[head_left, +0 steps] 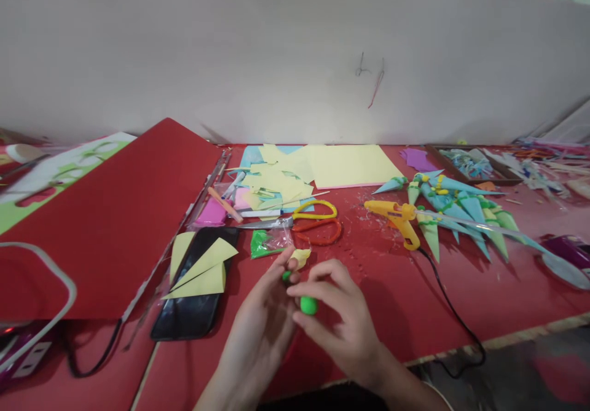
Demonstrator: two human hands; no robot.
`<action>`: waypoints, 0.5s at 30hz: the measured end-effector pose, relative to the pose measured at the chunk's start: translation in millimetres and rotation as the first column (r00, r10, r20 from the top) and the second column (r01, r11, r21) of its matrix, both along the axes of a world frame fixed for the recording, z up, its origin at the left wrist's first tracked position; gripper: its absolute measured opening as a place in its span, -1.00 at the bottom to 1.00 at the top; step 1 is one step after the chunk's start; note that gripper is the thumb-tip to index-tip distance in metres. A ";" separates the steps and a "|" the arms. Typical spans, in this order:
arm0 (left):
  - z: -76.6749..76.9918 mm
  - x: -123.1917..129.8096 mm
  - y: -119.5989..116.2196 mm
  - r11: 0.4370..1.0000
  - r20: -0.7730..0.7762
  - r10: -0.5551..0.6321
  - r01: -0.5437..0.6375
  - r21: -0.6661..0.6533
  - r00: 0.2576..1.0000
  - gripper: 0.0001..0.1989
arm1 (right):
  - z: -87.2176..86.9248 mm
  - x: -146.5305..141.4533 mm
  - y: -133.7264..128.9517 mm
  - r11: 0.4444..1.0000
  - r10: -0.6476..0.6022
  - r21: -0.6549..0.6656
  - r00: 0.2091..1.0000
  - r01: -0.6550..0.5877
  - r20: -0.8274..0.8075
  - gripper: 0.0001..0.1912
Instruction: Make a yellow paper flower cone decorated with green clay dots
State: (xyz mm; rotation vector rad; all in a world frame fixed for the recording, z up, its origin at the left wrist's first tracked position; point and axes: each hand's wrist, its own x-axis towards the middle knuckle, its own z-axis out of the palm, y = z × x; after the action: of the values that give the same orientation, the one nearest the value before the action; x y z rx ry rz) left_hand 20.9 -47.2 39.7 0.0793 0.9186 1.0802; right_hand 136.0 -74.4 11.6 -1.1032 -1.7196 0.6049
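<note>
A bright green ball [308,305], which looks like soft modelling clay, is pinched between the thumb and fingers of my right hand [343,322]. Beside it, my left hand [267,316] is turned partly palm up, with a smaller green clay piece [286,275] held at its curled fingers. The two hands meet over the front of the red table [391,313]. Just beyond my left fingertips lie an open plastic packet of green clay [265,244] and a small pale yellow scrap [302,257].
Scissors [316,220] with yellow and red handles lie ahead. A yellow glue gun [396,217] trails its cord rightward, near several blue-green paper cones [470,208]. Folded yellow paper [207,273] rests on a black phone [188,319]. A large red board [124,214] covers the left.
</note>
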 end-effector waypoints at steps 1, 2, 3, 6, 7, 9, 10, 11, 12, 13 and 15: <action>-1.0 -2.6 1.0 0.998 -0.009 -0.003 0.003 0.055 1.000 -0.73 | 0.0 1.2 1.4 0.999 -0.013 -0.039 0.996 0.010 -0.086 -0.81; -2.0 -5.5 2.1 0.994 -0.014 -0.008 0.010 0.109 1.000 -0.71 | -0.2 2.7 3.0 0.997 -0.032 -0.074 0.987 0.020 -0.158 -0.80; -2.9 -8.5 3.1 0.987 -0.016 -0.012 0.014 0.159 1.000 -0.71 | -0.6 4.3 4.5 0.994 -0.049 -0.104 0.976 0.028 -0.213 -0.79; -3.9 -16.5 5.4 0.967 0.020 -0.052 0.045 0.251 0.998 -0.75 | -1.4 8.3 8.2 0.986 -0.055 -0.165 0.948 0.003 -0.312 -0.73; -3.9 -18.3 5.8 0.962 0.038 -0.072 0.059 0.267 0.997 -0.74 | -1.5 8.8 9.1 0.983 -0.041 -0.184 0.940 -0.024 -0.339 -0.73; -3.9 -20.6 6.4 0.955 0.049 -0.094 0.076 0.286 0.994 -0.70 | -1.5 8.9 10.3 0.971 0.002 -0.218 0.919 -0.095 -0.395 -0.76; -4.2 -21.4 6.7 0.953 0.024 -0.096 0.085 0.290 0.995 -0.70 | -1.5 8.8 10.7 0.966 0.021 -0.225 0.905 -0.128 -0.425 -0.78; -4.8 -22.1 7.0 0.950 -0.025 -0.085 0.088 0.298 0.996 -0.73 | -1.6 8.9 11.1 0.961 0.037 -0.230 0.893 -0.155 -0.449 -0.79; -5.5 -23.0 7.2 0.946 -0.093 -0.068 0.094 0.311 0.993 -0.80 | -1.9 9.6 11.5 0.956 0.045 -0.237 0.888 -0.171 -0.458 -0.80; -6.5 -24.1 7.3 0.937 -0.169 -0.052 0.107 0.332 0.984 -0.88 | -2.4 11.1 12.2 0.952 0.045 -0.253 0.898 -0.171 -0.438 -0.80; -8.6 -27.2 7.3 0.898 -0.340 -0.044 0.187 0.399 0.939 -0.81 | -4.4 17.2 14.3 0.949 0.015 -0.300 0.966 -0.095 -0.258 -0.80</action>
State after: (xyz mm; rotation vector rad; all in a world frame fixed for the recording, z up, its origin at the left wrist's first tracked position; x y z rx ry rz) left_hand -6.3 -39.9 31.1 0.6883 0.9392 1.1594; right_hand 153.1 -60.1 7.3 -1.1391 -1.4682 1.0345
